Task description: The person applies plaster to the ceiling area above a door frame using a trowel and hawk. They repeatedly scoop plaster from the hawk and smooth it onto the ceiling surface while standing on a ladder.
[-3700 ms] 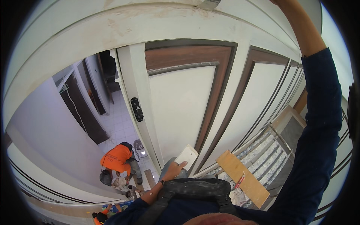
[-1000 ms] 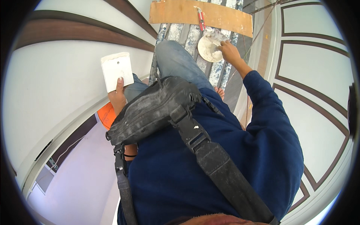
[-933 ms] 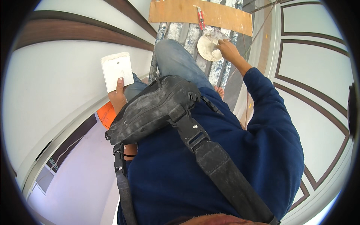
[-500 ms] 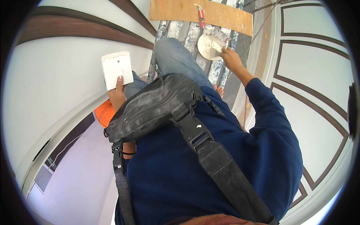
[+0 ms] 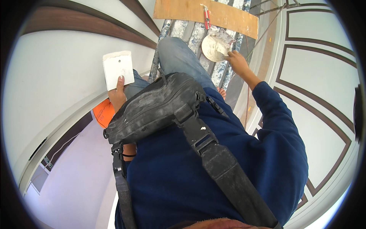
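Hands: two, well apart; the left hand (image 5: 118, 95) is clamped on a white flat plate (image 5: 117, 65), and the right hand (image 5: 238, 62) is closed on a putty knife (image 5: 222, 55).
White flat plate: one, pierced by one round hole; held at the left hand's 12 o'clock, with the thumb laid on its face.
Putty knife: one; its blade is pointed toward 10 o'clock, over the tub.
Tub: one round tub (image 5: 204, 50), set at the right hand's 10 o'clock, just beside the fingertips; pale paste is seen inside.
Plywood board: one (image 5: 236, 20), laid at the tub's 12 o'clock across a paint-spattered slatted platform (image 5: 196, 36); one red utility knife (image 5: 207, 20) is rested on it.
Orange shirt: one (image 5: 104, 113), at the left hand's 7 o'clock, largely hidden.
Hard to make out: the putty knife's handle is covered by fingers; its blade is blended into the paste; the plywood board is cut off at 12 o'clock.
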Motion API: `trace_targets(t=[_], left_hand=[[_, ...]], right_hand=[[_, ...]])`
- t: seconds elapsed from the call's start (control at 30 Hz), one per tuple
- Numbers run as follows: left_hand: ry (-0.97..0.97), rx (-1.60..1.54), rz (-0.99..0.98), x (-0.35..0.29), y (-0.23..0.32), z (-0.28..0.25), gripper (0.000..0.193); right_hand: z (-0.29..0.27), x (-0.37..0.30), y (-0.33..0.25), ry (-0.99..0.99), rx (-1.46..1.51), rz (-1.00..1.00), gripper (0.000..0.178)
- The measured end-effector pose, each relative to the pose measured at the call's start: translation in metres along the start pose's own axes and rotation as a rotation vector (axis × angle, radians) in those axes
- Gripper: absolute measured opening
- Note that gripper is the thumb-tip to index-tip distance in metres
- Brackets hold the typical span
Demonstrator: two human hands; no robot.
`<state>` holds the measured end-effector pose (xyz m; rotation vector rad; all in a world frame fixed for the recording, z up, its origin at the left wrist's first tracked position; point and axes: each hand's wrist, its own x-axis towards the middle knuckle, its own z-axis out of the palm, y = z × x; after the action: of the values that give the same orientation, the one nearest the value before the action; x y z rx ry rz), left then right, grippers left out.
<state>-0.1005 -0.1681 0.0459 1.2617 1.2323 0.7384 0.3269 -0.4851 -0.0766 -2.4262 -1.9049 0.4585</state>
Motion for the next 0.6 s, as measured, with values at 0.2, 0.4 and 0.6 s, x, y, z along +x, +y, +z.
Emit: trace_targets(t=[0.2,0.4,0.6], left_hand=[[-0.011,-0.011,0.034,0.001,0.0,0.002,0.045],[-0.03,-0.029,0.026,-0.001,0.003,0.003,0.045],[-0.001,0.003,0.026,0.003,-0.005,0.001,0.042]], right_hand=[[-0.004,0.003,-0.006,-0.063,-0.047,-0.155,0.024],[0.003,-0.004,0.005,0.0,0.034,-0.194,0.033],[0.019,-0.01,0.009,0.062,0.196,0.09,0.043]])
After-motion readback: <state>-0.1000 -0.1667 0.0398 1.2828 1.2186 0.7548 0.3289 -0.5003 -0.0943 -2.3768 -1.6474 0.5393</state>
